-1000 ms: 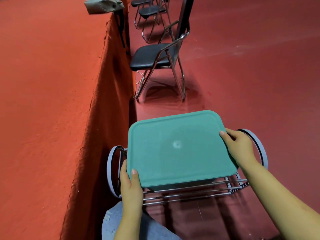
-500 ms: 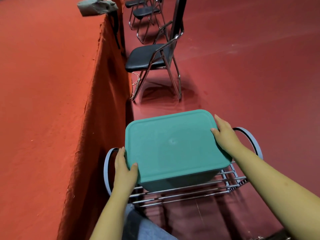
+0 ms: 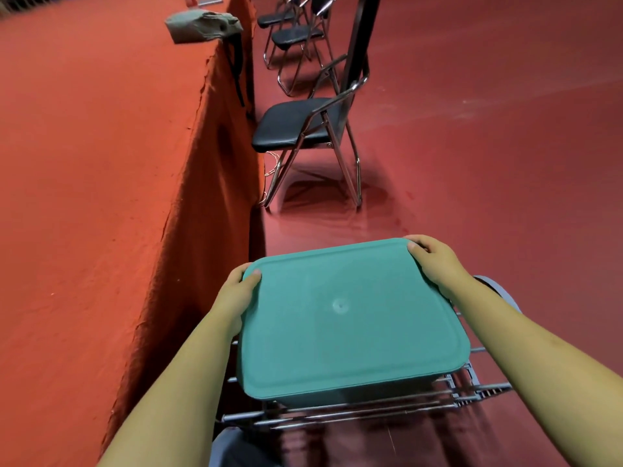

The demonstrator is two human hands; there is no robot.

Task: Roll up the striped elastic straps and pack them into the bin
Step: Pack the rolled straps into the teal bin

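Teal rectangular plastic bin lid point(image 3: 347, 318) covers the bin on a chrome wire rack point(image 3: 354, 412). Left hand point(image 3: 236, 298) and right hand point(image 3: 435, 261) each grasp a far corner of it, right of the red-covered bench point(image 3: 101, 163).

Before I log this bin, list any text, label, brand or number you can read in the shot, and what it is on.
None can be read.
Teal lid of the bin: plain, only a small round moulding mark at its middle, no lettering.
Grey bundle on the red-covered table: no legible print.
Black folding chair: no label visible.
Left hand and right hand hold the lid's far corners.
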